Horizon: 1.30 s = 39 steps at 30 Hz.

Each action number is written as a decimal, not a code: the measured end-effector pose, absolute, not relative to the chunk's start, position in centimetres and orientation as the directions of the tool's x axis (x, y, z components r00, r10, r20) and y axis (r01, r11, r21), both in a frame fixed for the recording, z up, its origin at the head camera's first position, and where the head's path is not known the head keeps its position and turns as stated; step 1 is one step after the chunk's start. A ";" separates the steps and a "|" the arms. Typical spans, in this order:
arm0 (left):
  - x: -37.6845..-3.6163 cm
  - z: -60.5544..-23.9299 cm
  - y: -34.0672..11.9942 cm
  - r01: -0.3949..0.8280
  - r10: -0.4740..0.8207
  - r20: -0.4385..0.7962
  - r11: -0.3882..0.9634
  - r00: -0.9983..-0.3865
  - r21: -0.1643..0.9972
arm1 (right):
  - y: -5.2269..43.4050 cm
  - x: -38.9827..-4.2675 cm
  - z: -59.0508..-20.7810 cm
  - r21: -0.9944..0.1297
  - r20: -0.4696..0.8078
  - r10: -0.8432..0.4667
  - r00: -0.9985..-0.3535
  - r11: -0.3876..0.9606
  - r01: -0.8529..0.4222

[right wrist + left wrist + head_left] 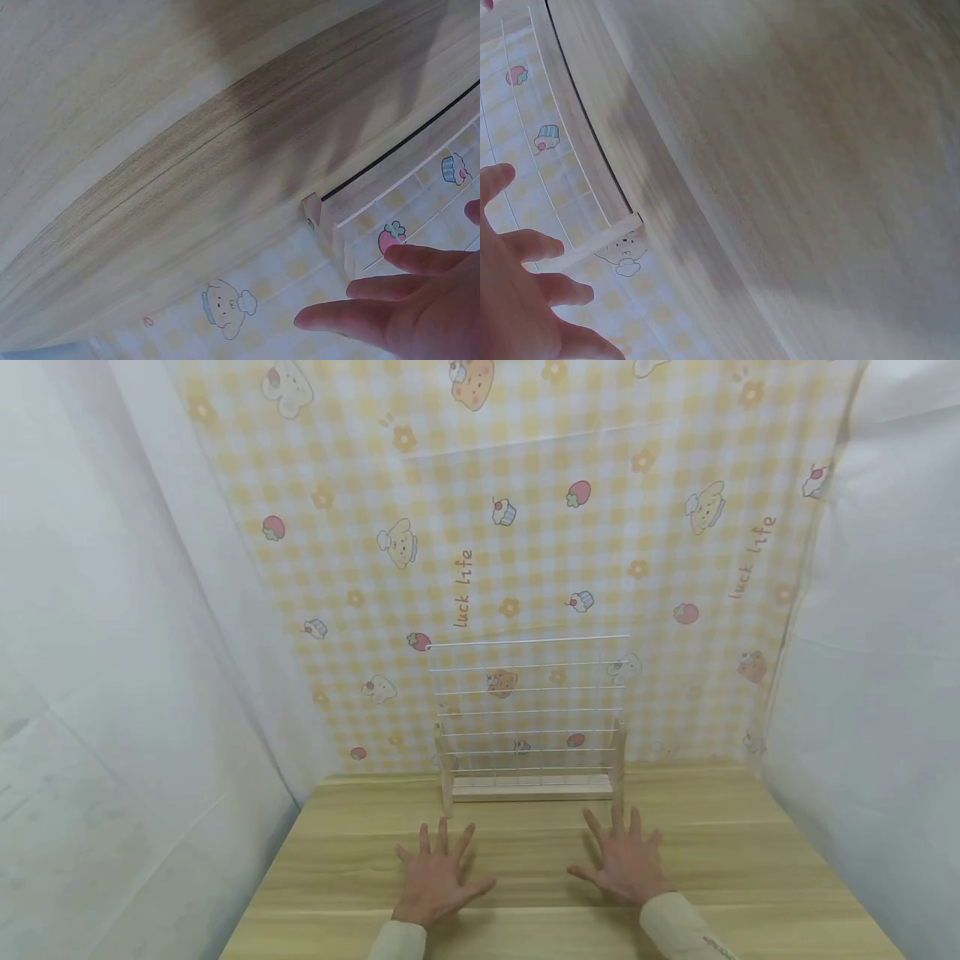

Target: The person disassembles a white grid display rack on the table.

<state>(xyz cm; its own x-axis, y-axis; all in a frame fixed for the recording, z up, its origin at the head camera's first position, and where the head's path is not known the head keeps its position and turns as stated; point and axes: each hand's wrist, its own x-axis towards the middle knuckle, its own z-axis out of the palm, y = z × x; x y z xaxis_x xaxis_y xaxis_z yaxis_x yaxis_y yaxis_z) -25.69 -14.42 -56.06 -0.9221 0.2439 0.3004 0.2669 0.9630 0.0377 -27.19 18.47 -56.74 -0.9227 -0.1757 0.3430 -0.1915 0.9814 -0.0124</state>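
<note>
Side by side, a person's two hands hover or rest palm-down over a light wooden table point(525, 860), fingers straight and spread, each holding nothing. Left hand point(438, 881) sits near the middle of the tabletop, its fingertips pointing toward the back wall; right hand point(626, 860) lies just to its right, well apart from it, with a cream sleeve point(678, 927) covering the wrist. Whether the palms press the wood or float just above it cannot be told from the head view. Directly ahead of both hands stands a small rack of thin white wire rungs set in a pale wooden base point(531, 727), upright at the far edge of the table and close against the backdrop; the fingertips of both hands stop short of its base without touching it. Behind the rack hangs a yellow-and-white checked cloth printed with cartoon puppies, strawberries and cupcakes point(525, 527), with plain white sheeting point(112, 652) closing in both sides. From the left wrist camera, the left hand's fingers point(536, 244) show extended beside the rack's wooden end post point(592, 244), with the wire rungs running past them. From the right wrist camera, the right hand's fingers point(352, 315) reach out straight, near the rack's other wooden post point(322, 221) and the printed cloth beyond.
</note>
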 end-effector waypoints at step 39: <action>-27.7 -54.1 -15.6 0.177 0.064 0.192 0.735 -0.979 0.654 | 20.6 -29.8 -54.7 -0.641 0.128 -0.143 -0.981 0.743 -0.192</action>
